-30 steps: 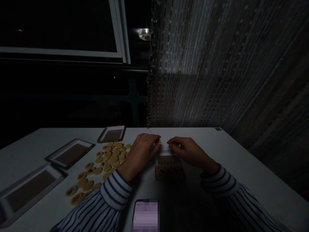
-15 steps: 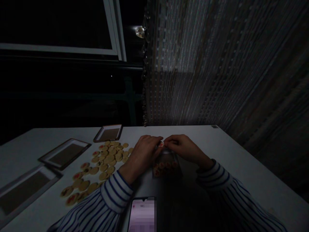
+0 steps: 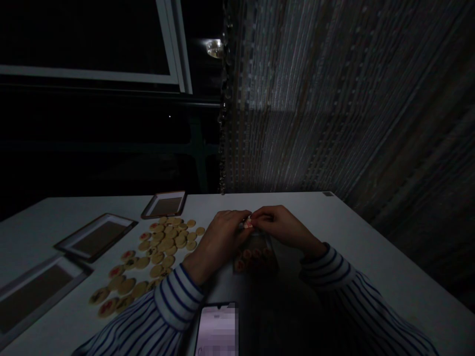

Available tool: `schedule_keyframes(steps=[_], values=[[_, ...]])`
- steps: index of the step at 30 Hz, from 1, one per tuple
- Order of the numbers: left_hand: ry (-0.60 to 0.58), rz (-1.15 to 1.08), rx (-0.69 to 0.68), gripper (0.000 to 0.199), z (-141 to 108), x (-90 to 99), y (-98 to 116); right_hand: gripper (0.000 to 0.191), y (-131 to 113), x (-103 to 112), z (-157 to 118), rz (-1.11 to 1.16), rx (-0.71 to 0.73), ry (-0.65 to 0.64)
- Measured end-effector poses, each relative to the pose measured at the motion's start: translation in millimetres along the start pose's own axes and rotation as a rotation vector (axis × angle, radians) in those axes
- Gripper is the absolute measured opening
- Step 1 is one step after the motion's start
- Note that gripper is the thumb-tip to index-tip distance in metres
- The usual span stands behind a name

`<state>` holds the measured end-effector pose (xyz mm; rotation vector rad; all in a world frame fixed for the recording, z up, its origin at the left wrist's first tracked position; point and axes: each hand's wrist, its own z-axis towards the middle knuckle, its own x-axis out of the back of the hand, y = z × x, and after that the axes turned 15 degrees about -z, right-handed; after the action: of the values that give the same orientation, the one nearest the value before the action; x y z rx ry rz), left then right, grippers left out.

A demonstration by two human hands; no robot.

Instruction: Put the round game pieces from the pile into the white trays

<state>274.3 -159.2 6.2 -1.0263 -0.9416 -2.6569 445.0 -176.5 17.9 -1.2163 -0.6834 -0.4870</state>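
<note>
My left hand (image 3: 224, 235) and my right hand (image 3: 280, 226) meet over the middle of the table, both closed. Between their fingertips is a small pale Chinese chess piece (image 3: 248, 223) with red marking; whether it is one piece or a few together I cannot tell. Just below the hands lies a see-through box or pack (image 3: 256, 264) with round pieces showing in it; its upper part is partly hidden and dim. Many loose round wooden Chinese chess pieces (image 3: 168, 243) are spread left of my left hand, some marked red or black, the nearest partly covered by my left sleeve.
Three shallow framed trays stand at the left: a far one (image 3: 183, 202), a middle one (image 3: 61, 244) and a near one (image 3: 22, 275). A phone (image 3: 217, 329) with a lit screen lies at the front. A bead curtain (image 3: 282, 123) hangs behind the white table (image 3: 308, 210).
Both hands stay nearly in place, with the fingers shifting slightly around the small piece; more of its red marking shows now. The view has shifted a little.
</note>
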Motion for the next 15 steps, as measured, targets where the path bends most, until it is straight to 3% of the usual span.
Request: schedule_keyframes(steps=[15], values=[[0.058, -0.527, 0.405, 0.024, 1.6, -9.1, -8.3, 0.021, -1.2, 9.0, -3.2, -0.180, 0.063, -0.013]])
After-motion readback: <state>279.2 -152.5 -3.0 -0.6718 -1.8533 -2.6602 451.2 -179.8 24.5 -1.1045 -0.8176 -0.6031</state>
